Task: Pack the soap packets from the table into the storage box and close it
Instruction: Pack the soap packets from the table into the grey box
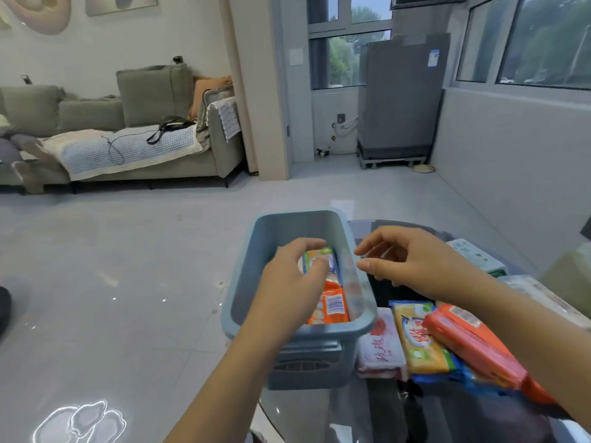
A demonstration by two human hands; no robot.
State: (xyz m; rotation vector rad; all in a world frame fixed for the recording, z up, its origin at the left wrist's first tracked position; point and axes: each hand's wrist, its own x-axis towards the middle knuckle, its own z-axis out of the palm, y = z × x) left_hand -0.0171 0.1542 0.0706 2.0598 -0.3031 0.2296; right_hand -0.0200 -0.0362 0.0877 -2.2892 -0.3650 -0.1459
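Reaching into the blue storage box (pixel 351 282), the left hand (pixel 289 282) pinches a soap packet (pixel 319 260) above an orange packet (pixel 332 305). At 3 o'clock, the right hand (pixel 412 260) hovers, fingers loosely curled, holding nothing. 3 more packets (pixel 419 340) lie on the glass table (pixel 319 414) at 4 o'clock.

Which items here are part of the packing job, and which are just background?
Job: storage box; packet held by left hand; orange packet inside; packets on table; right hand.
Background: sofa; washing machine.
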